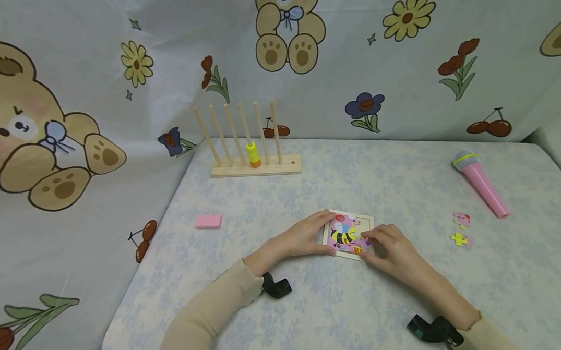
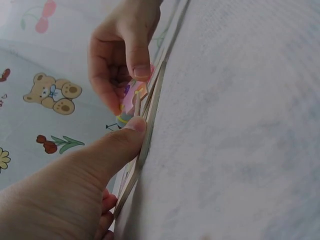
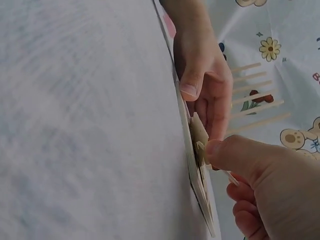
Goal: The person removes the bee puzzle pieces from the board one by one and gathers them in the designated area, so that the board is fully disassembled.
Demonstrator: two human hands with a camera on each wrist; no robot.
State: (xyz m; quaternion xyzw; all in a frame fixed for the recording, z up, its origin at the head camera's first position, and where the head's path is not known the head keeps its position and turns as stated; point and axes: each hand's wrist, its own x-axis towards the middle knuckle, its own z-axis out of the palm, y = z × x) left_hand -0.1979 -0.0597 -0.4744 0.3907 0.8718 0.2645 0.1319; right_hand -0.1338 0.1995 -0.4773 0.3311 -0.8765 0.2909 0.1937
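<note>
Head view: well in from the left edge of the table (image 1: 324, 314), the left hand (image 1: 309, 236) grips the puzzle board (image 1: 344, 254) while the right hand (image 1: 394, 248) pinches a tilted piece (image 2: 131, 96); best to level the piece before pressing

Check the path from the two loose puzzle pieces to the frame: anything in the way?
Yes: the right hand is between the loose pieces and the frame, at its right edge. Otherwise only tablecloth shows along that line.
</note>
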